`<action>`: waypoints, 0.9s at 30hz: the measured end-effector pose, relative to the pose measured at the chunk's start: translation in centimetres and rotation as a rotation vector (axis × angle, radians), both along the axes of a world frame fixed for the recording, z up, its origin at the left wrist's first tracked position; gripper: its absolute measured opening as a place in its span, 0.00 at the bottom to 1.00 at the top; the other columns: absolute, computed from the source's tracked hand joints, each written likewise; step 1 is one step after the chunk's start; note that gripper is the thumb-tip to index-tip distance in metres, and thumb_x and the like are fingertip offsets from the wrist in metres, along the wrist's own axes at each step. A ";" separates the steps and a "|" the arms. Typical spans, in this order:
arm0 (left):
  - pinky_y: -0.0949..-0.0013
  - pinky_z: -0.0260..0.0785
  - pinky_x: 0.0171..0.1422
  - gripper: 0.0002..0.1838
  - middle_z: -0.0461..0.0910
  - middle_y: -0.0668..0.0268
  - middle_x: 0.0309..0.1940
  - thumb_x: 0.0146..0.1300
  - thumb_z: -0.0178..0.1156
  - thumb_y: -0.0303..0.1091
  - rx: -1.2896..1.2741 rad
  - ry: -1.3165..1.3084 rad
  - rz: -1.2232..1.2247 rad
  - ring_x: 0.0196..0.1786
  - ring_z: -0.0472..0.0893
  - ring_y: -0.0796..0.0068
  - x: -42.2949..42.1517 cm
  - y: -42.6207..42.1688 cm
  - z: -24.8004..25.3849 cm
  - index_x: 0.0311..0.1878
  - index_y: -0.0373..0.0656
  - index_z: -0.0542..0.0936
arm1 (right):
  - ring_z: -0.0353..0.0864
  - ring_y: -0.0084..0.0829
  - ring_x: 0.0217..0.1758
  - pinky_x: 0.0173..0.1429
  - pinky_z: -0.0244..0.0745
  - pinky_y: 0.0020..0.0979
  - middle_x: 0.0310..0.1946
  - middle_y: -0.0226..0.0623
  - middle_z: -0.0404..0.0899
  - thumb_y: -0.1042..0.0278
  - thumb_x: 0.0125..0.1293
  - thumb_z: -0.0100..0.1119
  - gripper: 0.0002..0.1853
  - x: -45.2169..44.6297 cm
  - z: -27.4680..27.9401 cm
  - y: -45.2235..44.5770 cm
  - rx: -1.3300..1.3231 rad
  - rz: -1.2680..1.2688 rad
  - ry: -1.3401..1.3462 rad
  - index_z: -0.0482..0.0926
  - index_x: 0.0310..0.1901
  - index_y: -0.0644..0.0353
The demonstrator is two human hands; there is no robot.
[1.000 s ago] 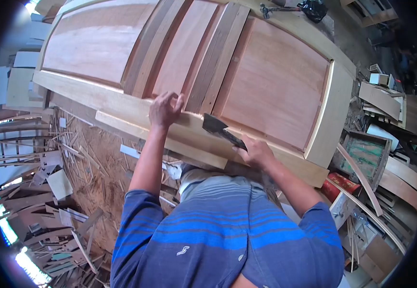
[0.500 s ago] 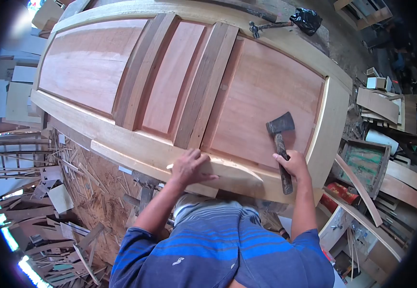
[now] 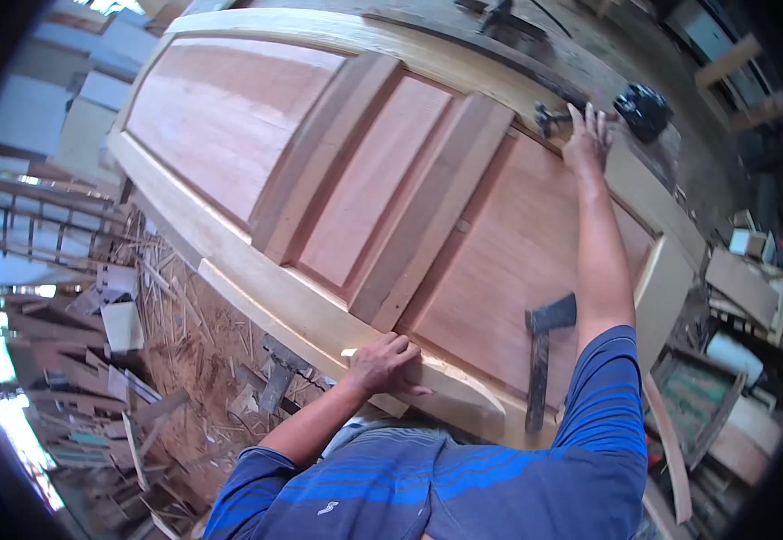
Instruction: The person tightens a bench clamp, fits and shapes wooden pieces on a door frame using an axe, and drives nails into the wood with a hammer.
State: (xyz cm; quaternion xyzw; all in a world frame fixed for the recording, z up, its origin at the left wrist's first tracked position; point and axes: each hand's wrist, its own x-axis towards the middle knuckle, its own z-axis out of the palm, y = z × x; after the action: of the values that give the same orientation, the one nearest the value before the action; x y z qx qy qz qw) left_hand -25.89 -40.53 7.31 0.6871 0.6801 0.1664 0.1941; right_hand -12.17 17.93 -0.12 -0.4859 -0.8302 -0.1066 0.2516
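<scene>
A wooden panel door (image 3: 229,256) with reddish panels and pale frame lies flat in front of me. At its near edge my left hand (image 3: 386,365) is closed over a pale curved piece of wood (image 3: 463,400), thumb stretched along its side. My right hand (image 3: 588,139) reaches over the far edge with its fingers spread, holding nothing. Just left of those fingers lies a hammer (image 3: 546,120), its handle partly hidden by the hand. A hatchet (image 3: 538,360) with a dark head rests on the right panel, beside my right upper arm.
A black plastic bag (image 3: 643,112) sits beyond the right hand. A metal clamp or vise part (image 3: 280,373) juts out below the near edge. Wood scraps (image 3: 175,288) litter the floor at left. A tray with green stains (image 3: 693,396) stands at right among boards.
My right hand has let go of the hatchet, leaving it on the door, and moved to the far edge by the hammer. The left hand keeps its hold while the view has shifted.
</scene>
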 end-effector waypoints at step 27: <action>0.46 0.79 0.55 0.08 0.85 0.43 0.42 0.79 0.54 0.29 0.214 -0.380 0.778 0.48 0.87 0.39 -16.8 -5.7 -4.5 0.53 0.37 0.79 | 0.82 0.23 0.32 0.39 0.78 0.32 0.33 0.32 0.86 0.58 0.79 0.73 0.15 8.3 4.2 -48.6 -1.046 -0.096 0.492 0.83 0.48 0.62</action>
State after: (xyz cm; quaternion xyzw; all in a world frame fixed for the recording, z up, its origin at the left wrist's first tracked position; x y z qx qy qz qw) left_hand -42.72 -46.20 2.84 0.3536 0.8193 0.4196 0.1663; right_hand -3.89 -30.68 4.10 -0.5932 -0.6666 0.4226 0.1585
